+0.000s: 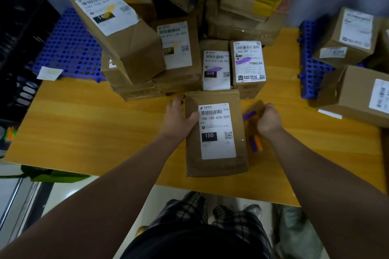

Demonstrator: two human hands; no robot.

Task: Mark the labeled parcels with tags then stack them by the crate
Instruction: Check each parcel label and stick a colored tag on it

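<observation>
at the near edge of the wooden surface (84, 124), the 150 parcel (214, 143) lay flat with its white label facing up, square to me, where it was easy to read and to mark. my left grip (180, 115) held it by its left edge, thumb laid on the top face beside the barcode and fingers along the side; i judged that was to keep it from sliding while a tag went on. my right grip (268, 119) sat just right of the parcel, fingers curled narrow, and seemed to pinch a purple tag (249, 115) that pointed toward the label, though blur kept me from being sure. the label carried no tag yet. more purple and orange tags (255, 143) lay just beside the parcel's right edge, within easy reach.

right behind stood the marked parcels: two with purple strips on their labels (215, 69) and a tilted one with a yellow strip (109, 19), heaped against a taller pile of brown boxes (250, 0). the black crate (21, 38) was at far left beside a blue perforated mat (69, 48). more boxes (347, 35) crowded the right side. the leaning heap left little free room toward the crate, so i judged stacking there would need care.
</observation>
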